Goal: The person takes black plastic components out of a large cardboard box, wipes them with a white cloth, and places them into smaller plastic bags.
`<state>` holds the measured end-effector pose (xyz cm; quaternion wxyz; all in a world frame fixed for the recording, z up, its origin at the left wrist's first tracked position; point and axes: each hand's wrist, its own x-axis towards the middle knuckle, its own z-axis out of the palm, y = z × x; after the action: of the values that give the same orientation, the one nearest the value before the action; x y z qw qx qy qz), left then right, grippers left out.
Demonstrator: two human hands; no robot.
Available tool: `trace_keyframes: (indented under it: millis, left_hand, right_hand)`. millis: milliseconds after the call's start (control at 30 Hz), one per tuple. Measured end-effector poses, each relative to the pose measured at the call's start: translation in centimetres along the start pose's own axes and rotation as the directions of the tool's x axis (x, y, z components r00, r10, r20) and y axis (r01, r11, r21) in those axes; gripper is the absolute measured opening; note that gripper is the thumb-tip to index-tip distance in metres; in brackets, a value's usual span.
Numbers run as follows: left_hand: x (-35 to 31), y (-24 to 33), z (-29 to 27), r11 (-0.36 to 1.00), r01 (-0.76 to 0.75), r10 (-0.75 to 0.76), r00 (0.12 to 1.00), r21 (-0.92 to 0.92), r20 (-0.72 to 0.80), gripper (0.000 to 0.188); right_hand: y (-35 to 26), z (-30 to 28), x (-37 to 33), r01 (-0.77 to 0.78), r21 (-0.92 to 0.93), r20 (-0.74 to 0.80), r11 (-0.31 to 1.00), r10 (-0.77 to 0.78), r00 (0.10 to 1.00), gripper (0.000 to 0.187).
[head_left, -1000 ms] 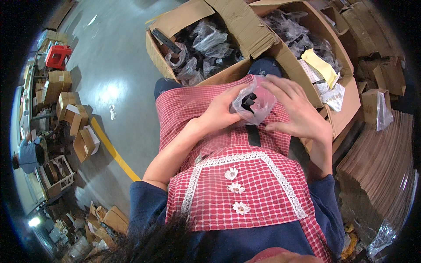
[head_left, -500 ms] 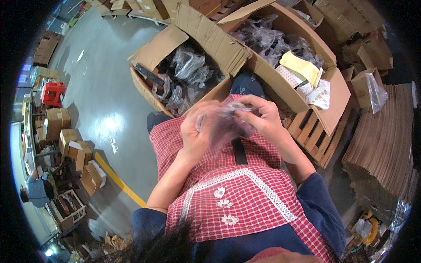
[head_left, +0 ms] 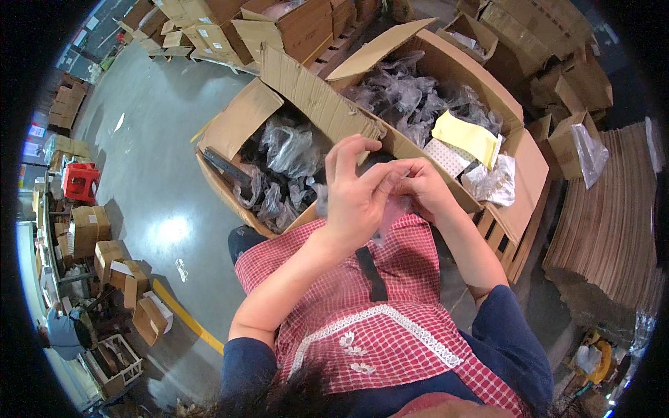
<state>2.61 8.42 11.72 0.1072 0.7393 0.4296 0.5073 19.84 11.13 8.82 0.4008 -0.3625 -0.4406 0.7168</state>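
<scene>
In front of my red checked apron, a clear thin plastic bag point(head_left: 392, 217) hangs crumpled between my two hands. My left hand point(head_left: 350, 198) pinches it at the top between thumb and fingers, other fingers raised and curved. Right against it, my right hand point(head_left: 424, 187) grips the bag's upper edge with thumb and fingertips. What the bag contains, if anything, I cannot make out. Just beyond my hands stands an open carton point(head_left: 245, 104) of plastic-wrapped dark items, with a black bar-shaped piece point(head_left: 224, 166) along its left side.
A second open carton point(head_left: 519, 111) to the right holds more plastic-wrapped items, a yellow sheet point(head_left: 465, 138) and a white bag point(head_left: 493, 182). It rests on a wooden pallet point(head_left: 496, 240). Flattened cardboard point(head_left: 606, 223) is stacked at far right. A red stool point(head_left: 81, 181) stands left.
Both hands have drawn closer together at the bag's upper edge. The left has moved right with its fingers lifted, and the bag hangs lower between them. The view has shifted slightly.
</scene>
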Motion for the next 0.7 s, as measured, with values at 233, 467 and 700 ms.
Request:
trace_keyframes:
  millis: [233,467,700]
  left_hand:
    - [-0.6,-2.9,-2.5,0.983,0.183,-0.182,0.981,-0.014,0.062,0.018]
    - [-10.4,-8.3,-5.1,0.744,0.666,-0.643,0.736,-0.052,0.212,0.015]
    - [-12.5,-10.1,-4.1,0.585,0.811,-0.771,0.565,-0.023,0.292,0.015]
  right_hand:
    - [-10.0,-8.1,1.5,0.156,-0.546,-0.225,0.823,-0.324,0.919,0.022]
    - [-15.6,-21.4,13.5,0.053,-0.73,-0.297,0.681,-0.386,0.873,0.03]
    - [-4.8,-42.2,21.2,-0.247,-0.776,-0.55,0.581,-0.43,0.716,0.032]
